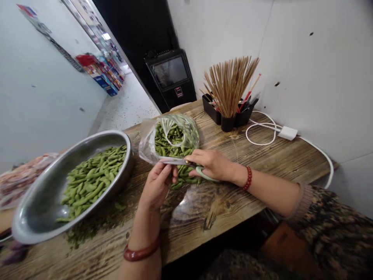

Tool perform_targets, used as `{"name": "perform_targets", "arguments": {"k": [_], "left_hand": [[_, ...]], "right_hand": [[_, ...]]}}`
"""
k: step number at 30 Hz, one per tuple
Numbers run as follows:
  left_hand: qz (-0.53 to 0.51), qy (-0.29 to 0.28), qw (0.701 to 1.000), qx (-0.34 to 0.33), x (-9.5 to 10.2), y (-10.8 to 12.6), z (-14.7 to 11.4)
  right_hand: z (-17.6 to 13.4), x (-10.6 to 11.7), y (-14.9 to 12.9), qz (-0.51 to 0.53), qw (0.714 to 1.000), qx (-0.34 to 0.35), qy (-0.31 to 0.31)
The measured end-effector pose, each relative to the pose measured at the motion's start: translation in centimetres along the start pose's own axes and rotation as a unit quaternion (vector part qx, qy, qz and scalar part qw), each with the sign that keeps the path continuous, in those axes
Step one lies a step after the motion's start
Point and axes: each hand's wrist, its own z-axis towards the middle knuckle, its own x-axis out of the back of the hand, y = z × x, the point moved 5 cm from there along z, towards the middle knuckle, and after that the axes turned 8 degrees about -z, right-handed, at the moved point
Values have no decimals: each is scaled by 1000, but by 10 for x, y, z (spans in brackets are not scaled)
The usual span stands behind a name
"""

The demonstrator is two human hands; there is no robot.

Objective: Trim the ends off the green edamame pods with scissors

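My right hand (214,163) is closed on a pair of scissors (207,174) with pale green handles, its blades pointing left. At the blade tips my left hand (157,182) pinches its thumb and fingers together; whatever lies between them is too small or hidden to name. Just beyond both hands, a clear plastic bag (148,142) lies with its mouth spread, full of green edamame pods (163,144). Loose pods (183,175) rest on the wooden table under the scissors. To the left, a large steel bowl (37,212) holds many more pods (93,179), tilted in view.
Trimmed green scraps (84,231) lie along the bowl's near side. A black holder (211,109) with wooden skewers (231,85) stands at the table's back, near a white cable and adapter (288,133). A bag of pinkish food (23,175) sits far left. A black speaker-like box (171,77) stands behind the table.
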Motion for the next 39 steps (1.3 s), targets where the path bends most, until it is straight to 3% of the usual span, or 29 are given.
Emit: {"name": "perform_targets", "arguments": {"k": [3,6,8,11,15,22,25,28,30,33,39], "left_hand": [[7,26,1000,-3,7,0,4],[150,72,985,-46,18,-1,9],[313,84,940,-102,21,0,11],[482,35,862,-152,18,-5,13],[540,-29,830,-137,16,-14,14],[501,-20,857,-120,15,-8,14],[412,23,906,-93,15,-2,12],[242,52,968,-33,15,-2,7],[134,54,989,-6,13,-3,5],[65,59,996,-5,11,-1,2],[54,58,997,-24,11,-3,1]], "right_hand": [[1,4,7,37,998,-24,44],[2,8,13,48,995,-36,85],[3,8,16,54,993,-37,99],[3,8,17,56,992,-42,106],[2,6,15,60,992,-45,100],[2,5,16,76,990,-47,106],[3,6,17,83,990,-55,104],[4,7,15,89,989,-58,99],[4,8,13,89,990,-57,95],[3,5,11,85,992,-57,75],[1,-2,2,78,997,-25,10]]}}
